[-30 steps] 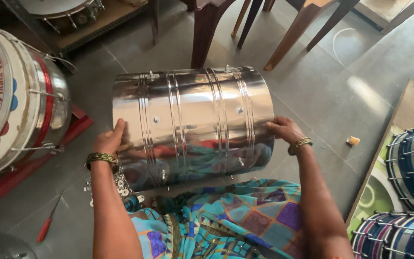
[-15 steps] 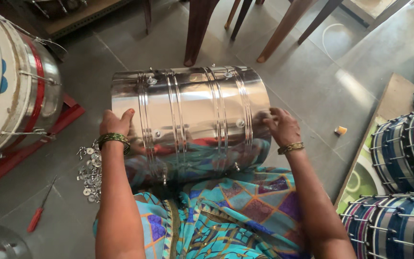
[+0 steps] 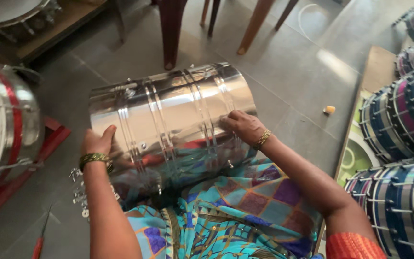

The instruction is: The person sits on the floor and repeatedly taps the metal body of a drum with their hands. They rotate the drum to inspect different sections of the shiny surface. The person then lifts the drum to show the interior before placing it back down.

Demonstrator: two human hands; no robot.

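Observation:
A shiny steel drum shell point(image 3: 168, 115) lies on its side across my lap, ribbed with raised bands and small lugs. My left hand point(image 3: 99, 141) presses flat against its left end, a dark bangle on the wrist. My right hand point(image 3: 243, 125) rests on the shell's right part, fingers curled on a rib, a gold bangle on the wrist. Colourful patterned cloth point(image 3: 226, 211) covers my lap beneath the shell.
A finished drum with red bands point(image 3: 5, 124) stands at the left on a red frame. Several blue and purple drums point(image 3: 398, 158) are stacked at the right. Small metal fittings point(image 3: 78, 192) and a red-handled screwdriver point(image 3: 40, 240) lie on the floor. Chair legs point(image 3: 171, 33) stand behind.
The shell has tilted so its right end points farther away. My right hand moved from the right rim onto the shell's surface; my left hand slid lower on the left end.

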